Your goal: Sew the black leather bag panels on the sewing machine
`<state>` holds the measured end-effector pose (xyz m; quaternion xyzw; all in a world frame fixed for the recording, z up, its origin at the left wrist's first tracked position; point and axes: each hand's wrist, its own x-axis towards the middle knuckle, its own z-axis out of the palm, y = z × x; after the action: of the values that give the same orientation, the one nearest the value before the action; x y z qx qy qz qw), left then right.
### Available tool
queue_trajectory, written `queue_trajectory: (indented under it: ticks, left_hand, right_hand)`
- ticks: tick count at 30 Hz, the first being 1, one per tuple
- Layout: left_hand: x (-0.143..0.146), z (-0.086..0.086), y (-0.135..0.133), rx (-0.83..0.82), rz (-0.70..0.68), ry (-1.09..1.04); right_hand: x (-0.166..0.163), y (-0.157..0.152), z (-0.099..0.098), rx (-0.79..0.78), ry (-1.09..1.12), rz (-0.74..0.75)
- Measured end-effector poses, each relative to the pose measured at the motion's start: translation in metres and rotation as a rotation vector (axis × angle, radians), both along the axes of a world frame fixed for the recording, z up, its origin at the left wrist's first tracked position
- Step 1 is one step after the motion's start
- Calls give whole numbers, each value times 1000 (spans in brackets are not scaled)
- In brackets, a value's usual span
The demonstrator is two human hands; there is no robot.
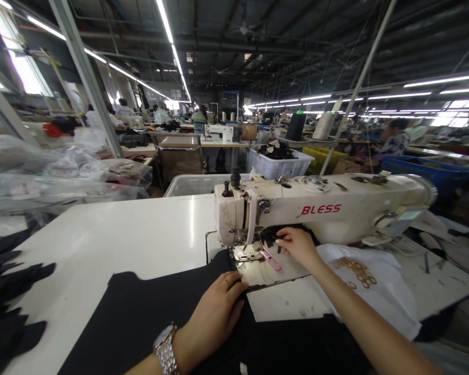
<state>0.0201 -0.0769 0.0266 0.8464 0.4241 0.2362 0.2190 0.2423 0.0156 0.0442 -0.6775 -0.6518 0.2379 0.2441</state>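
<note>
A cream sewing machine (320,208) marked BLESS stands on the white table (121,234). My left hand (214,310) lies flat, fingers together and stretched out, on black fabric (148,317) just in front of the needle plate (254,260). My right hand (299,246) reaches under the machine's arm, fingers curled on small black pieces (269,237) there. What it grips is partly hidden. Pink thread snips (271,259) lie on the plate between my hands. A metal watch (166,349) is on my left wrist.
Black fabric pieces (8,297) lie at the table's left edge. A white bag with gold rings (357,271) sits right of the machine. Clear plastic bags (50,177) pile up at far left. White bins (277,164) and other workers' stations stand behind.
</note>
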Motion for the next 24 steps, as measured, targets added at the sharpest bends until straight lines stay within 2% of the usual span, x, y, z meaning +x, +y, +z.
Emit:
queue_trajectory:
  ticks: [5, 8, 10, 12, 15, 17, 20, 24]
  left_hand:
    - [5, -5, 0, -587, 36, -594]
    - [8, -8, 2, -789, 45, -676]
    - [8, -10, 2, -799, 92, -647]
    - [7, -11, 3, -745, 139, -594]
    - [6, -13, 4, -664, 153, -512]
    - [6, -14, 4, -651, 143, -496]
    - [6, -13, 5, -668, 132, -503]
    - [5, -13, 4, -683, 132, -520]
  right_hand:
    - [-50, -73, -4, -67, 352, 133]
    - [-62, -103, -6, 30, 405, 206]
    - [-43, -109, -1, 154, 324, 192]
    - [-3, -105, 8, 204, 139, 94]
    - [68, -91, 17, 101, -279, -62]
    - [102, -82, 14, 42, -387, -94]
    - [122, -74, 0, 0, -382, -86]
    - [122, -72, -11, -22, -313, -51]
